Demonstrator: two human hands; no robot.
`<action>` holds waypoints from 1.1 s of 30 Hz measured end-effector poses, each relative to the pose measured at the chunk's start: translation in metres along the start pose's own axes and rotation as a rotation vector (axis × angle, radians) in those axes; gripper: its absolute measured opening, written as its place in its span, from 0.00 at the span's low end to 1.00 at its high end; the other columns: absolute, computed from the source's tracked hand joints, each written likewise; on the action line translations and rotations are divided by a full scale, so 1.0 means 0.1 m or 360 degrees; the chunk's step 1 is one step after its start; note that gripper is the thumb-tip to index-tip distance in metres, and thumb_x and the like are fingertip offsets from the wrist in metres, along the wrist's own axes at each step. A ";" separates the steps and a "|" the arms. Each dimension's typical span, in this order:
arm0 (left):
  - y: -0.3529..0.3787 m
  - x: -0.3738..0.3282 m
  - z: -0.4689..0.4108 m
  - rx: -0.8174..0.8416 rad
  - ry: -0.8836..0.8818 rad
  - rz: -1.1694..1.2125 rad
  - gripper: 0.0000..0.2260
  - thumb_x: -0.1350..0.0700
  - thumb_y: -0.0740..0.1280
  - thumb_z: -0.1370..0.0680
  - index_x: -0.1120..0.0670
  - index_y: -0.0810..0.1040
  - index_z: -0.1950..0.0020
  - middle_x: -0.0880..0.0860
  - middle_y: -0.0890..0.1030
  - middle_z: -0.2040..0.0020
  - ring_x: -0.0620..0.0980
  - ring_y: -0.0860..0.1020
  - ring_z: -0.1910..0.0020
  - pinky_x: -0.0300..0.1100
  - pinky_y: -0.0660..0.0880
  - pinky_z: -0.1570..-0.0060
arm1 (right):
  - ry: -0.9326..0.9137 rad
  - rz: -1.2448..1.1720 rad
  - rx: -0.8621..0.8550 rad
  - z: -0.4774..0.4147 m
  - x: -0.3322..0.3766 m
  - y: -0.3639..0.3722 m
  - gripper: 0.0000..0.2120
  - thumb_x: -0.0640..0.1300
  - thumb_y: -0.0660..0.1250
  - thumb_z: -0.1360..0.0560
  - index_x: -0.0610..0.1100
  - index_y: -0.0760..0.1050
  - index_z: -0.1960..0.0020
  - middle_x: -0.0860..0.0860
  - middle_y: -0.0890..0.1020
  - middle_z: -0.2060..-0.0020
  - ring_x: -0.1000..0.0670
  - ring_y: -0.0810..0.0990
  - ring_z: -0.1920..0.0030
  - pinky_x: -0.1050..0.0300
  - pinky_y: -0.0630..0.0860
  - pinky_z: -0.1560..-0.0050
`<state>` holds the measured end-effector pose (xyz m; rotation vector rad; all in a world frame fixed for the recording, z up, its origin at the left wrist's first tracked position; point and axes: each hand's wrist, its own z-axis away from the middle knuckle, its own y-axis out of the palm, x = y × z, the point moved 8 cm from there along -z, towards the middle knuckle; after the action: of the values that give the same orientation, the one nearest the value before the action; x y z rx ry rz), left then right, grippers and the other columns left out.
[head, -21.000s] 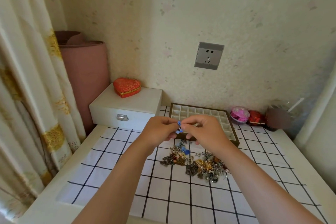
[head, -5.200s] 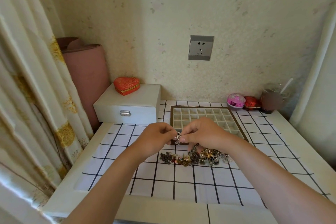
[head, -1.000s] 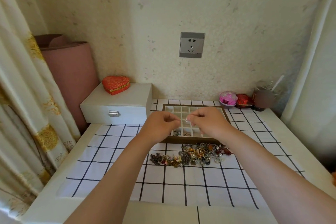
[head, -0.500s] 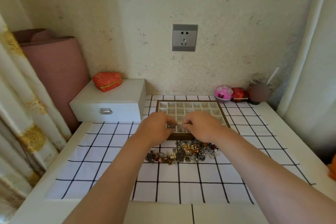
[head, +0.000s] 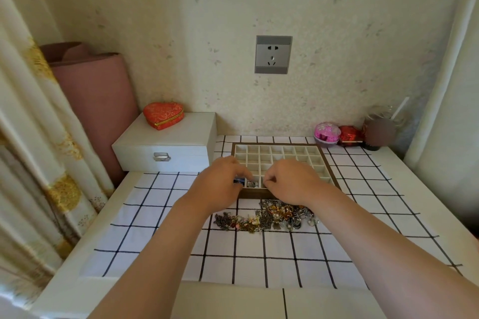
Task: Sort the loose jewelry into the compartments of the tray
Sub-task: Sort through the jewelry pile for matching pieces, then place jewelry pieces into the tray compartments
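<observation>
The brown-rimmed jewelry tray (head: 327,163) with cream compartments lies on the checked cloth. A tangled pile of loose jewelry (head: 269,216) sits just in front of it. Both hands hover over the tray's front row. My left hand (head: 221,185) has its fingers curled down, fingertips at a small silver piece (head: 251,184) in a front compartment. A blue piece (head: 239,181) shows in the compartment to its left, partly under that hand. My right hand (head: 291,181) has thumb and fingers pinched together next to the silver piece; whether it holds anything is too small to see.
A white drawer box (head: 166,147) with a red heart-shaped box (head: 163,114) on top stands at the back left. A pink round box (head: 327,132), a red box (head: 350,135) and a dark cup (head: 375,134) line the back right. Curtains hang on both sides.
Over the last second both hands went down from above the tray to its front row with the small silver piece. The view has tilted further down.
</observation>
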<state>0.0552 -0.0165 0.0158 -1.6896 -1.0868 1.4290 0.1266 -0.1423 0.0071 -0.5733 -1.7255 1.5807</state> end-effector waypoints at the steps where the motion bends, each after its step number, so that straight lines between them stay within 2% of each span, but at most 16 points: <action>1: -0.05 0.00 0.03 -0.0047 0.0008 0.0007 0.12 0.60 0.69 0.23 0.44 0.82 0.45 0.42 0.73 0.51 0.41 0.72 0.50 0.39 0.72 0.49 | -0.0004 -0.0002 -0.0012 0.01 0.02 -0.01 0.14 0.45 0.61 0.23 0.47 0.82 0.61 0.51 0.83 0.67 0.50 0.81 0.66 0.54 0.80 0.63; 4: -0.11 0.03 0.15 -0.0021 -0.0029 0.0075 0.08 0.58 0.69 0.23 0.45 0.81 0.51 0.40 0.76 0.55 0.36 0.73 0.60 0.35 0.69 0.57 | -0.0090 -0.0029 -0.0137 0.06 0.19 -0.14 0.14 0.48 0.62 0.21 0.50 0.82 0.60 0.54 0.82 0.65 0.53 0.80 0.65 0.57 0.77 0.63; 7: -0.04 0.07 0.29 0.0189 -0.0063 0.0046 0.05 0.54 0.70 0.23 0.43 0.82 0.51 0.39 0.79 0.55 0.34 0.74 0.61 0.33 0.70 0.58 | -0.0266 -0.0133 -0.0101 0.16 0.49 -0.17 0.09 0.48 0.65 0.21 0.54 0.83 0.56 0.61 0.80 0.59 0.58 0.78 0.60 0.57 0.78 0.56; 12: 0.08 0.17 0.46 0.0386 -0.0134 -0.0027 0.06 0.50 0.70 0.24 0.42 0.84 0.49 0.37 0.76 0.56 0.36 0.73 0.59 0.33 0.68 0.58 | -0.0359 -0.0208 0.0272 0.26 0.73 0.14 0.06 0.47 0.68 0.22 0.52 0.85 0.51 0.58 0.85 0.53 0.57 0.82 0.53 0.53 0.81 0.50; 17: 0.03 0.29 0.50 0.0430 -0.0246 -0.0047 0.05 0.51 0.71 0.24 0.43 0.83 0.49 0.42 0.80 0.51 0.41 0.77 0.54 0.33 0.69 0.60 | -0.0352 -0.0198 0.0314 0.26 0.72 0.22 0.07 0.49 0.70 0.23 0.53 0.85 0.48 0.58 0.84 0.49 0.57 0.81 0.49 0.53 0.80 0.45; 21: 0.02 0.33 0.50 0.0459 -0.0272 -0.0076 0.07 0.53 0.71 0.23 0.42 0.82 0.47 0.42 0.80 0.50 0.40 0.76 0.54 0.33 0.69 0.59 | -0.0297 -0.0129 0.0323 0.24 0.66 0.20 0.07 0.48 0.70 0.23 0.53 0.85 0.47 0.59 0.83 0.49 0.56 0.81 0.49 0.55 0.80 0.46; 25: 0.08 0.21 0.48 0.0453 -0.0187 -0.0016 0.08 0.51 0.71 0.25 0.42 0.83 0.47 0.41 0.77 0.52 0.40 0.74 0.56 0.36 0.71 0.56 | -0.0331 -0.0149 0.0310 0.25 0.68 0.21 0.08 0.49 0.69 0.22 0.55 0.85 0.46 0.60 0.84 0.49 0.57 0.80 0.50 0.55 0.79 0.46; 29: 0.08 0.19 0.46 0.0449 -0.0172 -0.0105 0.06 0.50 0.72 0.25 0.45 0.85 0.49 0.42 0.79 0.52 0.42 0.76 0.53 0.38 0.73 0.53 | -0.0334 -0.0165 0.0343 0.24 0.69 0.23 0.07 0.50 0.71 0.23 0.56 0.86 0.47 0.60 0.84 0.49 0.58 0.80 0.49 0.55 0.79 0.45; 33: 0.02 0.31 0.46 0.0435 -0.0273 -0.0187 0.05 0.52 0.71 0.24 0.44 0.84 0.49 0.42 0.81 0.50 0.43 0.78 0.50 0.36 0.71 0.54 | -0.0300 -0.0174 0.0363 0.23 0.67 0.20 0.07 0.49 0.71 0.23 0.54 0.85 0.47 0.59 0.84 0.50 0.57 0.80 0.49 0.55 0.79 0.46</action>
<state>0.0125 0.0093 -0.0077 -1.3111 -1.0101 1.5885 0.0629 -0.1053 0.0011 -0.2200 -1.6493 1.7676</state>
